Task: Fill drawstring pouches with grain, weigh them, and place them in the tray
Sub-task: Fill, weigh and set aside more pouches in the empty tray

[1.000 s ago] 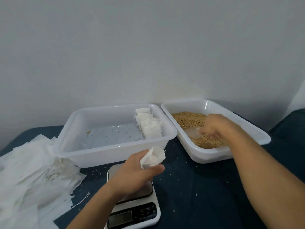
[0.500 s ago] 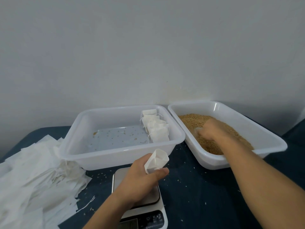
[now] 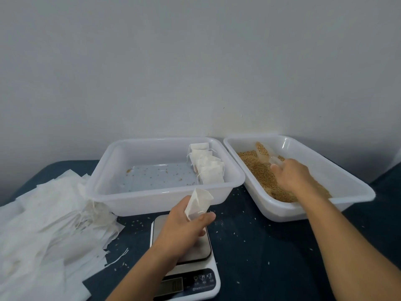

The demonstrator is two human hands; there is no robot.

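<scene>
Left hand (image 3: 184, 227) pinches a limp, light pouch (image 3: 198, 204) by its side, mouth up; right hand (image 3: 293, 175) grips a scoop (image 3: 265, 156) in the grain (image 3: 264, 177).

White pouches (image 3: 206, 168) stand at two o'clock inside a translucent white tray (image 3: 121, 192); golden-brown grain (image 3: 262, 177) fills its twin (image 3: 338, 177). Dark blue cloth (image 3: 271, 246), speckled pale. The scale (image 3: 188, 281) is white, its platform probably steel-grey.

A dark blue table (image 3: 271, 246) carries two tubs (image 3: 112, 198) (image 3: 355, 187), a scale (image 3: 208, 287), loose pouches (image 3: 39, 224) (grain scattered).
</scene>
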